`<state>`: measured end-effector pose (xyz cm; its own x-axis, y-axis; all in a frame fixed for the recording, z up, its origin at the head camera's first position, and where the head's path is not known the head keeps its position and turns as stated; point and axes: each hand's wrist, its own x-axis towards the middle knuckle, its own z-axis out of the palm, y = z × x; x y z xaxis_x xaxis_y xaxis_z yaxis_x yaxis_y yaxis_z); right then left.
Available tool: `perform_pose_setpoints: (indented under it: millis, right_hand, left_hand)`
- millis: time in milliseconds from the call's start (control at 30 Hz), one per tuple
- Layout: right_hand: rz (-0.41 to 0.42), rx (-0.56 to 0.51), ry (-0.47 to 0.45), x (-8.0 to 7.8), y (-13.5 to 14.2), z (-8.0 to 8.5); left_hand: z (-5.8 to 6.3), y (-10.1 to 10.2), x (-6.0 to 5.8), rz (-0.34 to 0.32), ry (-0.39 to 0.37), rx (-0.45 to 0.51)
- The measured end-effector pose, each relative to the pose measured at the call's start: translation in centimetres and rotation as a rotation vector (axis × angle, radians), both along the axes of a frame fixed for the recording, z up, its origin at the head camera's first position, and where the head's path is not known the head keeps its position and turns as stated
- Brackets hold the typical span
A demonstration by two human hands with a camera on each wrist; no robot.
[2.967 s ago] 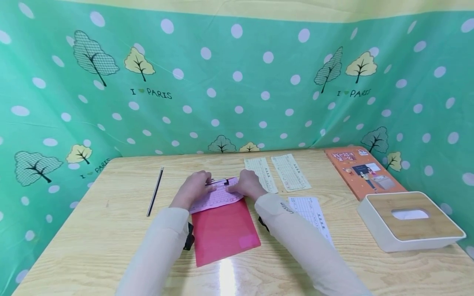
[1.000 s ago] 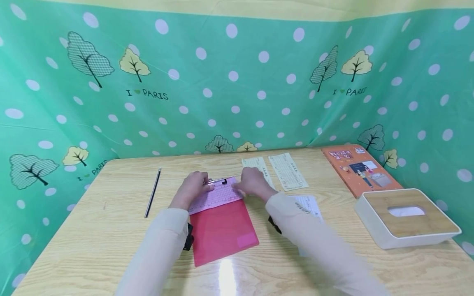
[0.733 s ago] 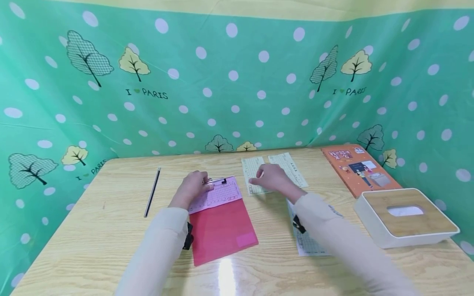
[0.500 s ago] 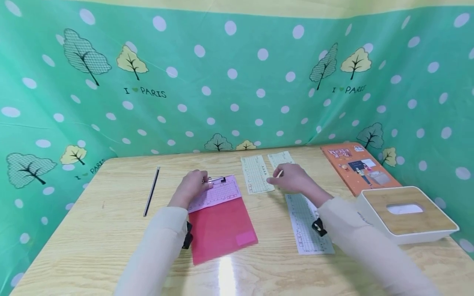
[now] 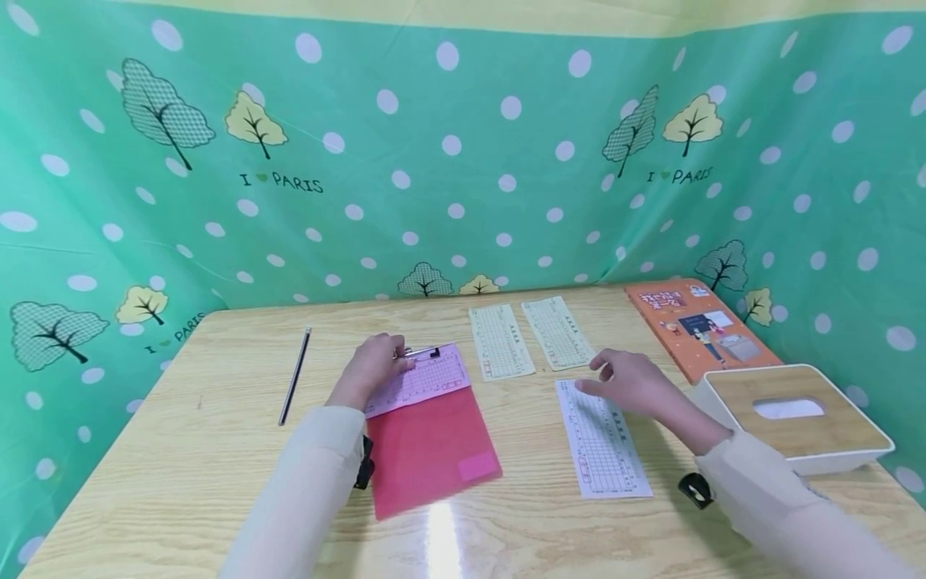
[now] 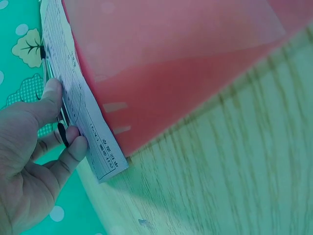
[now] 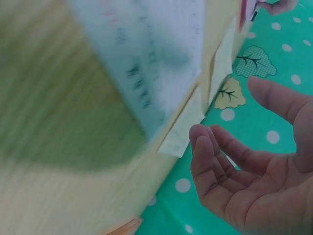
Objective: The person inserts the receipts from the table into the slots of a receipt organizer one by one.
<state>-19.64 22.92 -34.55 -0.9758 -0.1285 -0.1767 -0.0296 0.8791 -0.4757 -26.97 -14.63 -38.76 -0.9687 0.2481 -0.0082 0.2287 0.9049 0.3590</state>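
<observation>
My left hand [image 5: 374, 368] grips the metal clip [image 6: 62, 117] at the top of a red clipboard [image 5: 434, 454], thumb on one side and fingertips on the other. A pink printed slip [image 5: 427, 381] lies across the clipboard's upper part beside the clip, its left end partly covered by that hand. Over the top end of a white printed slip [image 5: 606, 450] hovers my right hand [image 5: 629, 384], thumb and fingers apart. In the right wrist view nothing sits between its fingers [image 7: 208, 161]. Two pale green slips [image 5: 501, 342] [image 5: 559, 332] lie side by side behind.
A dark pen-like rod [image 5: 295, 376] lies left of the clipboard. At the right are an orange book [image 5: 687, 322] and a white tissue box [image 5: 796, 410] with a wooden lid. A green dotted curtain [image 5: 434, 161] hangs behind the wooden table [image 5: 195, 458].
My right hand has let go of the pink slip's right end and moved right, past the pale green slips, to above the white slip. My left hand has stayed at the clip.
</observation>
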Motion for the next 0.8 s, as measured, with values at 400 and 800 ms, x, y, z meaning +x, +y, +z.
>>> perform_pose_setpoints:
  millis: [400, 800]
  right_hand:
    - [-0.128, -0.147, -0.035, 2.5, 3.5, -2.6]
    - [-0.162, -0.207, -0.055, 3.3, 4.2, -4.5]
  left_hand:
    - [-0.1, 0.1, -0.1, -0.007, 0.000, 0.000]
    - [0.0, 0.0, 0.0, 0.002, -0.004, -0.008]
